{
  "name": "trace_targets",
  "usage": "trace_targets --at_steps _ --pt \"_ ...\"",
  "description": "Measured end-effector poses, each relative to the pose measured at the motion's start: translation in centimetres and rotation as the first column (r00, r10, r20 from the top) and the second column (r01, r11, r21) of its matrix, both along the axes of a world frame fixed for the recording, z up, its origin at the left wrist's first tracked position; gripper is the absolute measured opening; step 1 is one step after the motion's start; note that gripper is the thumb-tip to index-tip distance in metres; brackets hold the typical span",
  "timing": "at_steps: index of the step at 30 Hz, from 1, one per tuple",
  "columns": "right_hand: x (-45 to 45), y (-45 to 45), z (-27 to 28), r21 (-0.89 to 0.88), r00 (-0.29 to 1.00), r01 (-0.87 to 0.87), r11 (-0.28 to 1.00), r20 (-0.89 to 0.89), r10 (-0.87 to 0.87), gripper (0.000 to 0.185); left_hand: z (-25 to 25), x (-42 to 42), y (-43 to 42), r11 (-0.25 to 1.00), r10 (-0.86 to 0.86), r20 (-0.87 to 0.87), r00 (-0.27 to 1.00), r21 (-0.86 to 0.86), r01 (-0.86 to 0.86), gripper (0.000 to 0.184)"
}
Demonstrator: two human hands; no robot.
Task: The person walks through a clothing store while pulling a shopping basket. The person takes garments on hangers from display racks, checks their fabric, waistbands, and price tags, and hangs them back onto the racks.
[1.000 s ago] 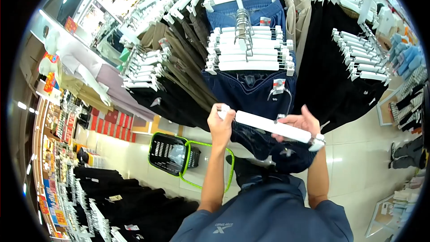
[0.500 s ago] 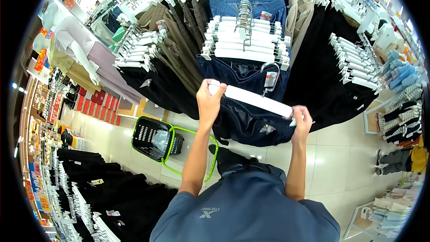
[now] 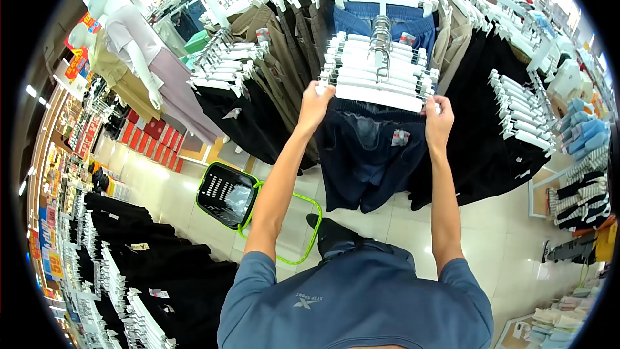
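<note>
- Currently, both hands are on one white hanger (image 3: pixel 378 98), between 1 and 2 o'clock from the view's centre.
- Left hand (image 3: pixel 314 106), 12 o'clock: fingers closed round the hanger's left end.
- Right hand (image 3: pixel 440 123), between 2 and 3 o'clock: fingers closed at the hanger's right end, by the clip.
- Navy shorts (image 3: pixel 374 161), 3 o'clock just off centre: hang below that hanger, waistband up, legs down; red-and-white tag (image 3: pixel 400 137) on the front.
- Hanger sits at the near end of a row of white hangers (image 3: pixel 374 64); can't tell if its hook is on the bar.
- Blue denim (image 3: pixel 423 28), 1 o'clock, behind the row.
- Olive pants (image 3: pixel 281 77), 11 o'clock; black pants (image 3: pixel 475 129), between 2 and 3 o'clock, beside the shorts.
- Black basket (image 3: pixel 216 184), 8 o'clock, on the tile floor (image 3: pixel 497 239): green handle (image 3: pixel 296 262), something clear inside.
- More black clothes (image 3: pixel 181 258), 8 o'clock, farther out.
- Mannequins (image 3: pixel 132 35), 10 o'clock; red boxes (image 3: pixel 152 145), 9 o'clock.
- Another person's legs (image 3: pixel 575 249), 4 o'clock, near the edge, in grey.
</note>
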State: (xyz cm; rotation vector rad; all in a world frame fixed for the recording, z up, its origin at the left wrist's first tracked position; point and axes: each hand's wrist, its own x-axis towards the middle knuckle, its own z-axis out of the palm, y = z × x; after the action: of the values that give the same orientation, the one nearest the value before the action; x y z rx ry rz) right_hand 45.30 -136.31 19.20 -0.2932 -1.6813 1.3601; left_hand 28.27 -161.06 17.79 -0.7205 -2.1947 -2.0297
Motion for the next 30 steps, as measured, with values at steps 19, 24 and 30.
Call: trace_targets --at_steps 19,24,30 --pt "1.5 -1.2 -4.2 0.075 0.957 0.196 0.978 0.203 -0.208 0.045 -7.0 2.4 -0.7 0.966 0.249 -0.13 0.96 -0.033 -0.255 0.05" --pt "6.2 -1.6 -13.6 0.072 0.942 0.254 0.964 0.208 -0.264 0.046 -35.4 10.0 -9.9 0.901 0.427 0.476 0.769 -0.3 -0.314 0.041" --pt "25.8 0.1 -46.3 -0.668 0.32 0.129 0.733 0.728 0.607 0.035 -42.5 37.4 -25.7 0.833 0.364 0.881 -0.303 -0.453 -0.318 0.044"
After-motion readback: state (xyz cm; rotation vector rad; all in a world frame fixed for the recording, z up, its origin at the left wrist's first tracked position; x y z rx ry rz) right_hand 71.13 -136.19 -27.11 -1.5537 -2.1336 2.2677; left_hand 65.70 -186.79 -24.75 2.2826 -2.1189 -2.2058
